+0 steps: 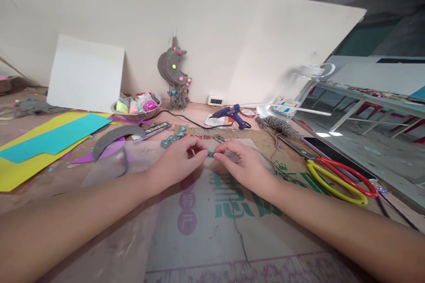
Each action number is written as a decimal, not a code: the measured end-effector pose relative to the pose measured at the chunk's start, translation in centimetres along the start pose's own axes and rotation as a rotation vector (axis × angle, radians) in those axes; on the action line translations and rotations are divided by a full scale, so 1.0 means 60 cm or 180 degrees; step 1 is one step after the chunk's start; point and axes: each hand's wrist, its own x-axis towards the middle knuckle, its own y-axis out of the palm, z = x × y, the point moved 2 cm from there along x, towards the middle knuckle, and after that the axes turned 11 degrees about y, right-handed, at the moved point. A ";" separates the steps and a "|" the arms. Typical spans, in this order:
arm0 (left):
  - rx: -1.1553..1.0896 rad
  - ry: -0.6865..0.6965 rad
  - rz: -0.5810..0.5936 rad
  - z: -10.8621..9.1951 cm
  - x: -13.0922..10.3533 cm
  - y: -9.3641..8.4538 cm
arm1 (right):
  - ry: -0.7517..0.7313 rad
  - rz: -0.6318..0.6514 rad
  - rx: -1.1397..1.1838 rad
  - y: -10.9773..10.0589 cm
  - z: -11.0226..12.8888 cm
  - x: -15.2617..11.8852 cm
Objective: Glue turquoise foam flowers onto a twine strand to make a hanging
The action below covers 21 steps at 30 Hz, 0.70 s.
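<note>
Over the middle of the work surface, my left hand (181, 159) and my right hand (244, 163) meet fingertip to fingertip, both pinched. Between them is a small teal piece (211, 154) with grey about it, mostly covered by the fingers. A thin grey cord (237, 230) trails over the plastic sheet (199, 252) below my hands. Just behind my left hand lie several teal pieces edged in grey (172, 138). Beyond the fingertips is a small dark metallic item (219, 139) that I cannot make out.
A blue glue gun (232, 114) and a skein of grey yarn (278, 126) lie behind. Red-and-yellow-handled scissors (341, 181) and a phone (338, 157) are to the right. Leftward are coloured sheets (56, 139), a grey felt arc (116, 137) and a metal bowl (129, 116).
</note>
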 end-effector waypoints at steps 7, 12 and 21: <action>-0.0228 0.0100 -0.0053 0.007 0.001 -0.003 | 0.0115 -0.0007 0.0127 0.000 -0.005 0.001; -0.0129 -0.0004 -0.0001 0.000 0.001 -0.001 | 0.0155 0.0010 0.0144 0.000 -0.005 0.000; 0.0101 0.0030 0.0041 -0.003 0.001 -0.004 | 0.0172 -0.0004 0.0168 0.001 -0.009 0.000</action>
